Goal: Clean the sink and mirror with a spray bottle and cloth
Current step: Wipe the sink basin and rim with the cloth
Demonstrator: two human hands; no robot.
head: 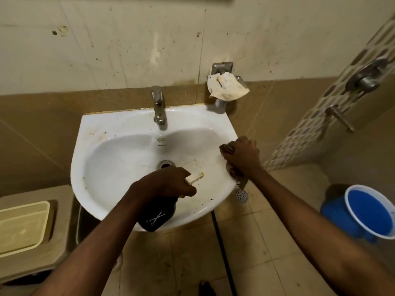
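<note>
Both hands are busy: my left hand (168,184) is wrapped around the black spray bottle (157,214) over the sink's (119,122) front rim, my right hand (241,157) clamps the brown cloth (227,149) at the right edge. Soft, limp cloth; bottle looks light, best held at its neck.

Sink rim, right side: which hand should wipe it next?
Right. The right hand already grips the cloth against the sink there; the left hand holds the spray bottle over the basin.
</note>
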